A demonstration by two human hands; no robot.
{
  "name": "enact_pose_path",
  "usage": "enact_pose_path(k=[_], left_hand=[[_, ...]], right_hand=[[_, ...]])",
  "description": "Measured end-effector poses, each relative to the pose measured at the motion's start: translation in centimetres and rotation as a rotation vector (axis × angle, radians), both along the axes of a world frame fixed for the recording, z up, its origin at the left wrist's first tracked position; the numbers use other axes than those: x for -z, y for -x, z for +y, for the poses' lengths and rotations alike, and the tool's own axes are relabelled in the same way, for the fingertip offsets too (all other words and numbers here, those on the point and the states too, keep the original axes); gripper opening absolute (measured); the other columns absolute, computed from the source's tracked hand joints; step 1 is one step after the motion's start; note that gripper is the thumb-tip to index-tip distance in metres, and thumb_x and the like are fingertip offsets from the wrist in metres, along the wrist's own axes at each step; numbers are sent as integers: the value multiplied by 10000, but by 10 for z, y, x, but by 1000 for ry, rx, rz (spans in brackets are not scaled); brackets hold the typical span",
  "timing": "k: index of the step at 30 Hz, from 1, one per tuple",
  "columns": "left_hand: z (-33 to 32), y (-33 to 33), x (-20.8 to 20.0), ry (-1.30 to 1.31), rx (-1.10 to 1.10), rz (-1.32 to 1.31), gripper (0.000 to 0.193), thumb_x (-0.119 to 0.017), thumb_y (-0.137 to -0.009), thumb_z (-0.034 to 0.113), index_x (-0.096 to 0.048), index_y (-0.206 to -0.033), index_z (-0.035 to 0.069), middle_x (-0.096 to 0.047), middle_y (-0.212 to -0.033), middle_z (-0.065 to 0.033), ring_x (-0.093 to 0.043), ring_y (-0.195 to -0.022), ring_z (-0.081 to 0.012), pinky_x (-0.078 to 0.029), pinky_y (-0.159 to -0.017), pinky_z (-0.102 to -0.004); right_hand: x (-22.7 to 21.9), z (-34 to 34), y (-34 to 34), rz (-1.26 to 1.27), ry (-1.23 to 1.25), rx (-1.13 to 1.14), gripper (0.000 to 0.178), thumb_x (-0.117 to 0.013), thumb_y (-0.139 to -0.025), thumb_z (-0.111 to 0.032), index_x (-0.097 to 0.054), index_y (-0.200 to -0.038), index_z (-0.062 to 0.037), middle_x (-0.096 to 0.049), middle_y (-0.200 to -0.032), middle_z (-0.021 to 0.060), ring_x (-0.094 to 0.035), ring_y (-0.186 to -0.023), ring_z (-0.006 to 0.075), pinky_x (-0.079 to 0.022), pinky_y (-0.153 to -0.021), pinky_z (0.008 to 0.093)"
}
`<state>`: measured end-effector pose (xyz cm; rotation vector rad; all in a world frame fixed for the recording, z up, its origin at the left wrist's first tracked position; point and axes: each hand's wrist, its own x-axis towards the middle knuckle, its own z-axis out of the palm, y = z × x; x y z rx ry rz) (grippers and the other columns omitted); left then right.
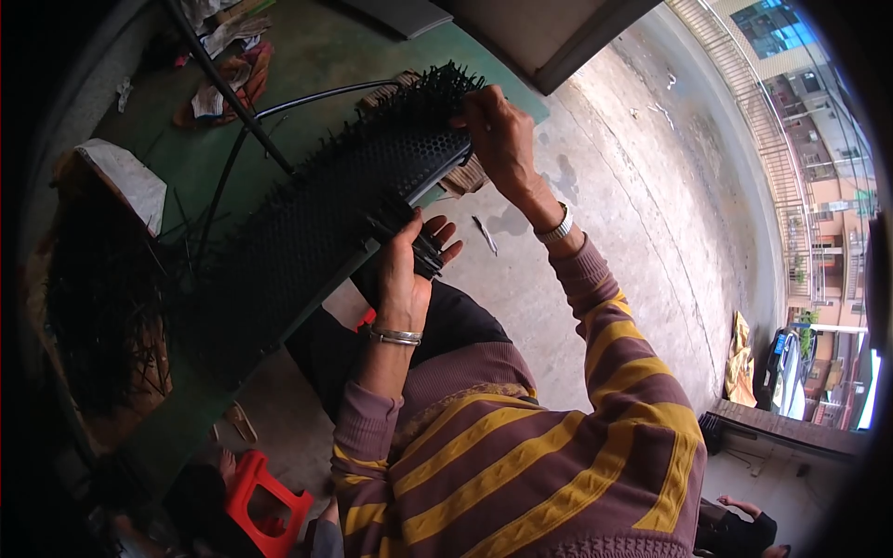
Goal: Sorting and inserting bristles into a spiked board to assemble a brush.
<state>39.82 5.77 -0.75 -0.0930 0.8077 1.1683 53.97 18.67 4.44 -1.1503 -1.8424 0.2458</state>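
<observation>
A long black panel [409, 160] with honeycomb-like holes runs diagonally across the green table. Dark bristle-like strips [445, 93] stick out thickly along its far side. My left hand [402, 288] is beside the panel's near edge, its thumb closed over a bundle of thin black pieces [428, 257] lying across the palm; some fingertips stand apart. At the panel's upper right end, my right hand [504, 139] has its fingers bent together in a pinch against the edge. What is between those fingertips is hidden.
Black strips [102, 288] are heaped at the left below a whitish sheet [126, 177]. A dark rod [228, 93] crosses above the green table [316, 51]. A red stool [265, 507] stands lower left, near another person's legs. Another person [739, 528] is at lower right.
</observation>
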Motion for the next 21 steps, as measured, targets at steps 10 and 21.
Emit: enact_pose_path(k=[10,21], left_hand=[[-1,1,4,26,11,3,159,-611,-927,167,-601,-1052,70,-608,-831,-38,-592,-753,-135,-550,-816,-449],[-4,1,-2,-100,-7,100,193,-652,-923,273,-626,-982,91,-583,-747,2,-501,-628,-84,-461,-563,-267]], right_hand=[[6,15,-3,-165,89,-68,75,-540,-930,-74,-555,-874,-27,-667,-759,125,-690,-662,224,-508,-570,313],[5,23,11,-430,-86,7,85,-620,-780,-135,-666,-848,-152,-581,-871,116,-599,-806,321,-470,-667,432]])
